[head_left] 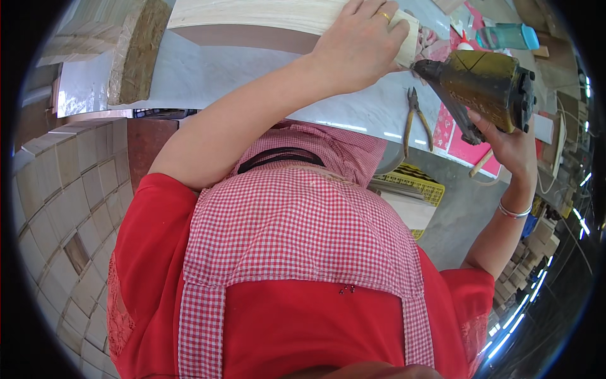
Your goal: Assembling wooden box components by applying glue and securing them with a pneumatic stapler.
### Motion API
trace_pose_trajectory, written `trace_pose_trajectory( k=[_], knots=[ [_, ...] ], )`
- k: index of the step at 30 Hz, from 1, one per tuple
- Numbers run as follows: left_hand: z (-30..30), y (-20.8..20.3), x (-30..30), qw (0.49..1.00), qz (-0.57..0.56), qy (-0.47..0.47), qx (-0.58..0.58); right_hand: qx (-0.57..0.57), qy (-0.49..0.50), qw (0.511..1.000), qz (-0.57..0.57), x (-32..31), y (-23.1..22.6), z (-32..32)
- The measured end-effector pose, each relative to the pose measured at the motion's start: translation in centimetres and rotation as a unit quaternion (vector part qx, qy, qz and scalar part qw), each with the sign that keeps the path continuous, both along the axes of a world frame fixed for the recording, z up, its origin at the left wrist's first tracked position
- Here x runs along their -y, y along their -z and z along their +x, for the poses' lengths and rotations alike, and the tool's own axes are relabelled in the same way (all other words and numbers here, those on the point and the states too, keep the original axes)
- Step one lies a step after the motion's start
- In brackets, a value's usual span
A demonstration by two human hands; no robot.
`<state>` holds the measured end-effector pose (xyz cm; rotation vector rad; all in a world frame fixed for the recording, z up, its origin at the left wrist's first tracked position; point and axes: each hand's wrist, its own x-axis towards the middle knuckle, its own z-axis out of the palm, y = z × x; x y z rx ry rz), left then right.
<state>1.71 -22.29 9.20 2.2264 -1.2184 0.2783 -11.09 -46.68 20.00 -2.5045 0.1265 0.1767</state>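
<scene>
A pale wooden piece with long straight sides (pixel 252 18), perhaps a box, lies on the white marbled tabletop (pixel 265 88). Over its right end my left hand (pixel 360 49) is closed, fingers curled across the top edge. My right hand (pixel 512 151) grips a worn, dark olive nail gun (pixel 478 82). The gun's nose points left and meets or nearly meets the wood's right end, close to my left fingers; exact contact is too small to tell. Pliers with yellow-brown handles (pixel 413 123) lie with handles slightly apart at the table's front edge, left of the gun.
A teal bottle (pixel 505 36) and a white bottle with a red tip (pixel 465 43) are beyond the gun. A thick pressed-wood block (pixel 134 60) stands on the left. Below the table is a yellow crate (pixel 429 189). Stacked wood blocks (pixel 69 215) fill the left side.
</scene>
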Motion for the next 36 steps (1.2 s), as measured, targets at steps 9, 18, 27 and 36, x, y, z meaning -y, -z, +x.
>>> trace_pose_trajectory(
  k=[9, 18, 27, 36],
  knots=[
    [0.1, 0.3, 0.1, 1.000, -0.008, -0.003, 0.001, -0.005, -0.005, 1.000, -0.009, 0.2, -0.3, 0.2],
    [-0.1, 0.0, 0.0, 1.000, 0.002, -0.003, 0.013, -0.006, -0.036, 0.997, -0.069, -0.3, -0.9, 1.0],
    [0.4, 1.5, -1.0, 0.994, 0.046, -0.019, 0.096, 0.026, 0.075, 0.997, -0.011, 0.3, 0.5, -2.5],
    [4.7, 1.8, -8.8, 0.981, -0.021, 0.043, 0.189, 0.074, 0.155, 0.970, -0.171, 10.0, 9.9, -9.8]
  ],
)
